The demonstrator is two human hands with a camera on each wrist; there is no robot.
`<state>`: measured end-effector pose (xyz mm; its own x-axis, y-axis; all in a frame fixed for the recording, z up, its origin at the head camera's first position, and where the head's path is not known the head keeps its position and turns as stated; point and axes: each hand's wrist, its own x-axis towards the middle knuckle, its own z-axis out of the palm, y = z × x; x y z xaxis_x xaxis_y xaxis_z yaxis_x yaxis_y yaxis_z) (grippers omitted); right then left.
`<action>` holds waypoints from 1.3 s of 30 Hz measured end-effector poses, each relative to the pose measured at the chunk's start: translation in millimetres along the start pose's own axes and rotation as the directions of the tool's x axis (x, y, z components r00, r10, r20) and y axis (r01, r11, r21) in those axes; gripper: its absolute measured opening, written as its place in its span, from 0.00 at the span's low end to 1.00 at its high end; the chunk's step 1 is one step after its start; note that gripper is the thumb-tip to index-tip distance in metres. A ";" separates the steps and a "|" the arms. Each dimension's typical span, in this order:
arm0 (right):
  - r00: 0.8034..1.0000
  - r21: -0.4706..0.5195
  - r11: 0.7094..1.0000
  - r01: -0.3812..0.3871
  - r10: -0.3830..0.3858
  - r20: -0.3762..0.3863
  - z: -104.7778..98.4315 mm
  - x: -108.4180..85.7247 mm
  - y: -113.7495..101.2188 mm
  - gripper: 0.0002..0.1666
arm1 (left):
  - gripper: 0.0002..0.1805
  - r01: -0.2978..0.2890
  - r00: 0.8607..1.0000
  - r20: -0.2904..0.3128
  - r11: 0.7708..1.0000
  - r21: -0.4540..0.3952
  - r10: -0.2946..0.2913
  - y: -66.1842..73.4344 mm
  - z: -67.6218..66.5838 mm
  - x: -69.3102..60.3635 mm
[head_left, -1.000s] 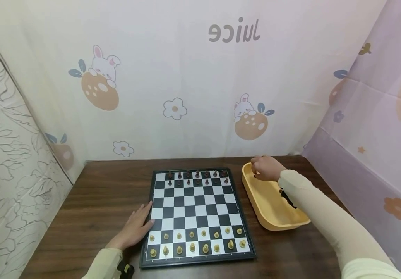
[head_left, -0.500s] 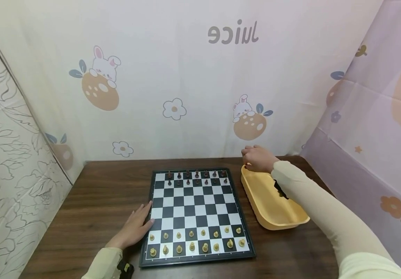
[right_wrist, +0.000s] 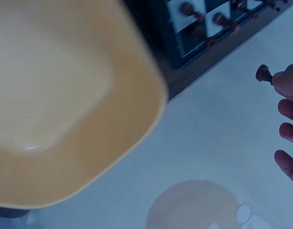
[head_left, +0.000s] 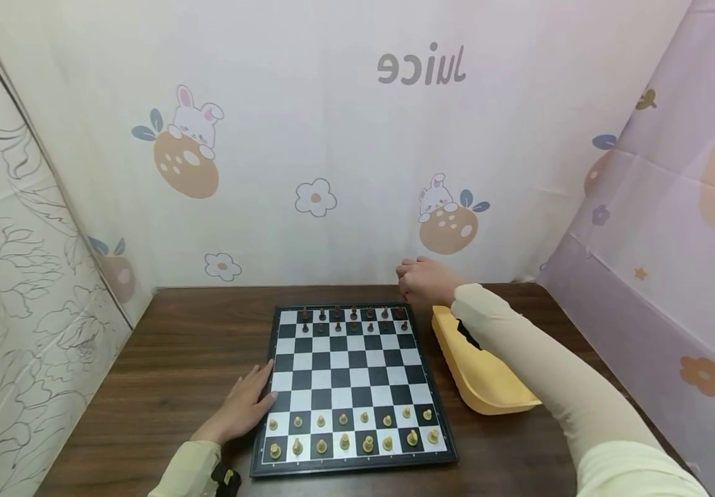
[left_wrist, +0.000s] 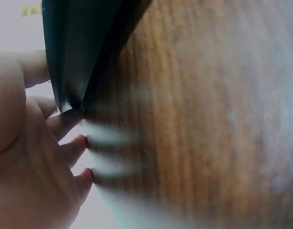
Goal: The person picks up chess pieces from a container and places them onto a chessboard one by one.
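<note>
In the head view my right hand (head_left: 430, 279) is above the table's far edge, between the chessboard's far right corner and the yellow tray. The right wrist view has its thumb and fingertips pinching a dark red-brown chess piece (right_wrist: 264, 74); the base shows and the fingers cover the top. My left hand (head_left: 241, 406) rests at the left side of the chessboard (head_left: 340, 378), fingers extended along the black edge and thumb at the rim. Pale gold pieces (head_left: 344, 440) fill two near rows. Dark pieces (head_left: 354, 314) stand in two rows at the far side.
The yellow tray (head_left: 475, 376) stands right of the board, partly under my right forearm. A printed curtain (head_left: 370, 138) hangs behind the wooden table (head_left: 196, 345), with more cloth on both sides.
My right hand has risen out of the tray and moved left over its far end, toward the board's far right corner. The left hand stays at the board's edge.
</note>
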<state>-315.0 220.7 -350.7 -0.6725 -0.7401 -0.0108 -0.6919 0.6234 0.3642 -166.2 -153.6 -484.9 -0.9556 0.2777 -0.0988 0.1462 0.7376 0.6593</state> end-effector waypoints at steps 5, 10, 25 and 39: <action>1.000 -0.003 1.000 0.021 -0.021 -0.001 0.3 19.1 -13.3 0.06 | 0.34 0.006 1.000 0.002 1.000 -0.004 -0.006 0.9 1.7 0.0; 0.997 0.001 0.997 0.071 -0.071 -0.035 -3.6 37.0 -28.6 0.05 | 0.34 0.013 1.000 0.002 1.000 -0.011 -0.013 0.8 2.9 -0.6; 0.981 0.001 0.983 0.182 -0.181 -0.074 -12.1 81.8 -68.3 0.05 | 0.34 0.010 1.000 -0.015 1.000 -0.006 -0.010 1.8 4.5 -2.3; 0.966 0.004 0.972 0.235 -0.233 -0.108 -9.1 112.3 -97.0 0.05 | 0.33 -0.014 1.000 -0.019 1.000 -0.026 0.014 7.1 11.5 -2.1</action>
<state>-321.0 74.9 -378.8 -0.4602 -0.8878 0.0057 -0.8315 0.4333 0.3476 -160.2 -141.8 -488.6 -0.9582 0.2760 -0.0756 0.1529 0.7172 0.6799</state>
